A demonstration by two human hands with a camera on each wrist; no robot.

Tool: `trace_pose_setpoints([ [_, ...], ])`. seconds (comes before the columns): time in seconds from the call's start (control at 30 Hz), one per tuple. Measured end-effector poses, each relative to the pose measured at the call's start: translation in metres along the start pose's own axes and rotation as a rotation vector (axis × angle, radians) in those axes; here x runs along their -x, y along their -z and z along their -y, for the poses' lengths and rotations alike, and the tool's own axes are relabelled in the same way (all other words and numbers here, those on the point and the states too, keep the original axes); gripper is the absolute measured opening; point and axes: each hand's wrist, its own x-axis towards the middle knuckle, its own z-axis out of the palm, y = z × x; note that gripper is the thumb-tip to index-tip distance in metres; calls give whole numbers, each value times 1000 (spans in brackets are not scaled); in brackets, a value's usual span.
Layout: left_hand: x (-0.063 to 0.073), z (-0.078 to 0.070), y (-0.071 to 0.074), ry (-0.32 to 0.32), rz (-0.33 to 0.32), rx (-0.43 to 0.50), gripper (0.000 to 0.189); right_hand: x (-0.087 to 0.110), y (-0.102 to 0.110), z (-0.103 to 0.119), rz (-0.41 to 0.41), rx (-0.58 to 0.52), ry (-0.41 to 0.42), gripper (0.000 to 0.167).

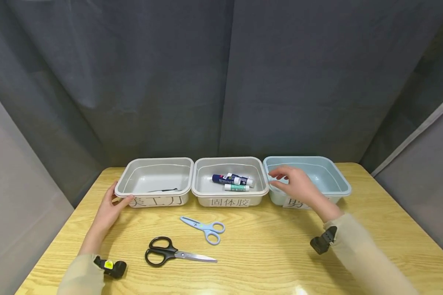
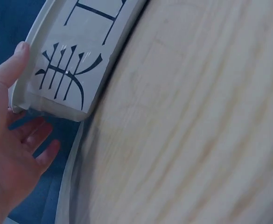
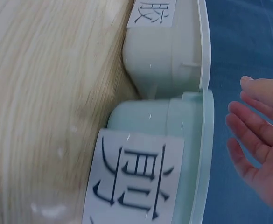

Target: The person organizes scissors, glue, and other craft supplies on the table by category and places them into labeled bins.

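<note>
The left hand (image 1: 108,209) gripped the left bin (image 1: 162,167) by its near-left corner, at the desk's (image 1: 266,254) far-left corner, long axis running rightward from the fingers, while the right hand (image 1: 296,185), loosely bent and empty, hung over the right bin (image 1: 328,177).

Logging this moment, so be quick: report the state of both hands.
Left hand: holding the left gray bin by its corner.
Right hand: open, empty, above the blue bin.
</note>
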Motion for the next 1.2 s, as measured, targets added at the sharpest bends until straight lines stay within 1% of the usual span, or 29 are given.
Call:
trace_pose_setpoints([
  [0.13, 2, -5, 2, -5, -12, -56, 84, 10, 6, -7, -6, 8, -23, 26],
  [0.33, 8, -17, 4, 17, -25, -219, 88, 26, 15, -20, -3, 7, -48, 31],
  [0.47, 9, -22, 5, 11, -38, -280, 90, 37, 20, -29, -32, 9, -52, 31],
  [0.6, 11, -24, 5, -2, -48, -308, 88, 47, 23, -36, -62, 22, -65, 36],
  [0.8, 14, -25, 4, -33, -65, -335, 86, 58, 29, -45, -61, 9, -131, 50],
  [0.9, 14, -26, 4, -62, -78, -354, 82, 62, 32, -49, -56, 9, -149, 59],
  [1.03, 14, -28, 3, -116, -92, -380, 74, 67, 38, -54, -66, 24, -169, 69],
  [1.2, 15, -32, 1, -157, -121, -427, 62, 73, 42, -62, -78, 24, -212, 75],
])
